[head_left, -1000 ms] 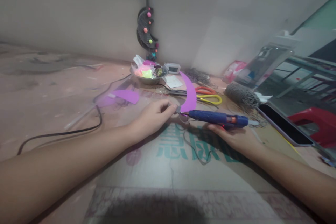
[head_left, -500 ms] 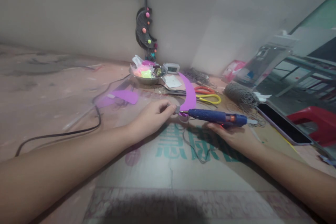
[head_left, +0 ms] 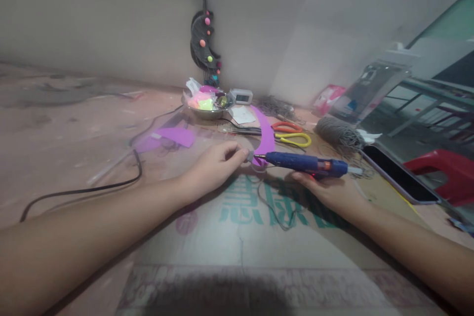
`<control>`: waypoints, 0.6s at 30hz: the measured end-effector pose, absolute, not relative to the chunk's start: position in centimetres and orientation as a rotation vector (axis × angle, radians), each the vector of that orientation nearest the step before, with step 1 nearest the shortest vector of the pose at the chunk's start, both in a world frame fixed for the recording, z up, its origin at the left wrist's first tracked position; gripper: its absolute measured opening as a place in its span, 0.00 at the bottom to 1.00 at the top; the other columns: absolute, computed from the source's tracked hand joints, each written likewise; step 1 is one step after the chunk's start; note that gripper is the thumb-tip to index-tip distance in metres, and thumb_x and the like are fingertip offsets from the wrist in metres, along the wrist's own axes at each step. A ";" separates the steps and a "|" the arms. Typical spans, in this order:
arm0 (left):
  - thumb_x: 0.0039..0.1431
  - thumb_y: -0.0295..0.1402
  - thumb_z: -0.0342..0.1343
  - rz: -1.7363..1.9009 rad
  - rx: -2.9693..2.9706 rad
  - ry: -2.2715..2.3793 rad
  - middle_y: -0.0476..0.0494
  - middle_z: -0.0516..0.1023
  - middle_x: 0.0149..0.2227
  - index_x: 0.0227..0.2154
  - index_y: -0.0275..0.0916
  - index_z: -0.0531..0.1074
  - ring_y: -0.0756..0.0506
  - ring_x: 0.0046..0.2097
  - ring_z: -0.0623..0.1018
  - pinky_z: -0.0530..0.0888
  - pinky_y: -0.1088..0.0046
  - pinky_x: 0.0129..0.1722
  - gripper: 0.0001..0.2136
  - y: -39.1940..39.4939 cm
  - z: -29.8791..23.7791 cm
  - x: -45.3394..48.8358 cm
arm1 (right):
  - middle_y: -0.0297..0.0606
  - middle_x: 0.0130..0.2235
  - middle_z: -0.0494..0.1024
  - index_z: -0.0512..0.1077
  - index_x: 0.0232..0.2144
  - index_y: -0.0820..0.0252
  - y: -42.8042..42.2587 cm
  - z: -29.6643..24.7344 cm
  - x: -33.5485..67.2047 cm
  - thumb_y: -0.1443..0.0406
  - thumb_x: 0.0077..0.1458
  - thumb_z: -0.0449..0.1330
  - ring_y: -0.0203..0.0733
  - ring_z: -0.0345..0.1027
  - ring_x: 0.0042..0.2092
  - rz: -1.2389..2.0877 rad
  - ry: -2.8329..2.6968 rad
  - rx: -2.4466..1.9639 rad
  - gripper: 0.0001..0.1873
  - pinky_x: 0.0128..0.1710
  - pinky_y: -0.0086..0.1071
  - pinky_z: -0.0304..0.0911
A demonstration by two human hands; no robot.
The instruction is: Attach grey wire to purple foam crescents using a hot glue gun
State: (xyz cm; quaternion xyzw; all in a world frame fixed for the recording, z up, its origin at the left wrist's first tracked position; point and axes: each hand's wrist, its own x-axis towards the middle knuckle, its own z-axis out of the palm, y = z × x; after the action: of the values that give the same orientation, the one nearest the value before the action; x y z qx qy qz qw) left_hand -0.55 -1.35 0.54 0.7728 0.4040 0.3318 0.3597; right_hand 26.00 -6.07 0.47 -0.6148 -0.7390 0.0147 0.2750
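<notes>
Only a slight shift is seen since the earlier frame: the far tip of the purple crescent strip is lowered a little toward the hands, while the blue hot glue gun is kept in almost the same pose. Between thumb and fingertips of the left hand, a small grey piece is pinched; whether the strip is gripped along with it cannot be told. From that hand, the strip is found between 1 and 2 o'clock, its near end just beside the fingertips. The glue gun is grasped from below by the right hand, most of its fingers being hidden. The nozzle is pointed toward 9 o'clock, its tip set at the grey piece; contact cannot be made out.

Toward 6 o'clock, room between the forearms is offered by the printed cardboard, where a grey thread is laid. At about 3 o'clock from the right hand, sideways room is limited by a smartphone, with a red plastic stool seen beyond. Grey yarn is placed near 12 o'clock. Ahead of the left hand, space is bordered by a metal bowl at 11 o'clock and a yellow handle loop at 2.
</notes>
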 end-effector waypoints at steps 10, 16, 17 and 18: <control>0.63 0.40 0.45 0.854 2.012 1.029 0.52 0.66 0.25 0.23 0.38 0.64 0.49 0.29 0.66 0.61 0.74 0.29 0.15 -1.4 0.7 -0.6 | 0.39 0.30 0.81 0.74 0.24 0.53 -6.4 2.1 23.9 0.49 0.45 0.59 0.54 0.77 0.37 0.344 -1.851 -1.641 0.15 0.42 0.46 0.73; 0.64 0.40 0.45 0.850 2.011 1.023 0.52 0.66 0.24 0.24 0.38 0.64 0.50 0.29 0.67 0.61 0.74 0.30 0.15 -1.4 0.6 -0.5 | 0.39 0.33 0.82 0.73 0.26 0.53 -6.4 2.1 23.9 0.52 0.46 0.60 0.54 0.77 0.40 0.404 -1.828 -1.594 0.12 0.46 0.45 0.72; 0.64 0.40 0.45 0.848 2.011 1.023 0.52 0.65 0.24 0.24 0.38 0.64 0.50 0.29 0.66 0.61 0.74 0.30 0.15 -1.4 0.6 -0.5 | 0.39 0.34 0.82 0.74 0.26 0.54 -6.4 2.2 23.8 0.53 0.46 0.60 0.54 0.77 0.41 0.404 -1.833 -1.594 0.12 0.47 0.46 0.71; 0.63 0.39 0.45 0.845 2.010 1.026 0.52 0.65 0.24 0.23 0.38 0.64 0.50 0.29 0.66 0.61 0.74 0.29 0.15 -1.4 0.7 -0.5 | 0.40 0.35 0.82 0.74 0.26 0.54 -6.4 2.2 23.8 0.53 0.47 0.60 0.54 0.77 0.41 0.407 -1.838 -1.598 0.12 0.47 0.46 0.71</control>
State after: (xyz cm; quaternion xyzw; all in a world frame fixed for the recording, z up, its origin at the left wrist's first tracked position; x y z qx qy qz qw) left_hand -0.53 -1.41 0.66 0.7789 0.3977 0.3273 0.3579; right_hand 23.80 -6.44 2.20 -0.6111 -0.7026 0.1555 0.3299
